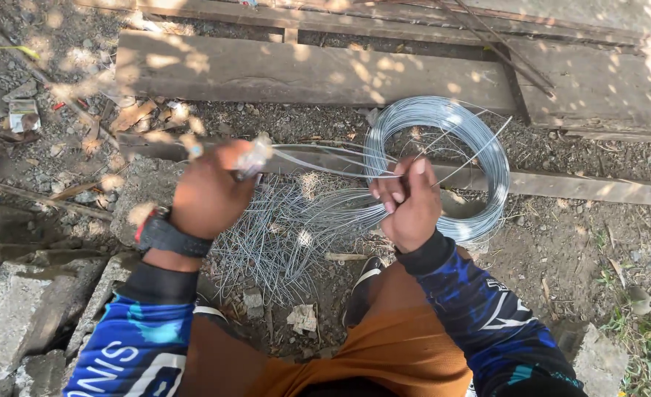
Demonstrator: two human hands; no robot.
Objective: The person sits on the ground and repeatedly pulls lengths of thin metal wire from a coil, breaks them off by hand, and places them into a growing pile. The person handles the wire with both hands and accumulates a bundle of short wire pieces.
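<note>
Risk, as a judgement: the springy wire coil could uncoil or tangle, and the taut strands between the two hands could whip or jab a palm if either grip slips. Right hand has its fingers curled closed around a bunch of strands at the coil's near edge; left hand is fisted tight on a small tool, probably cutters, with strands running from its tip toward the right fingers. Cut wire pieces lie on the ground just below and between both hands.
</note>
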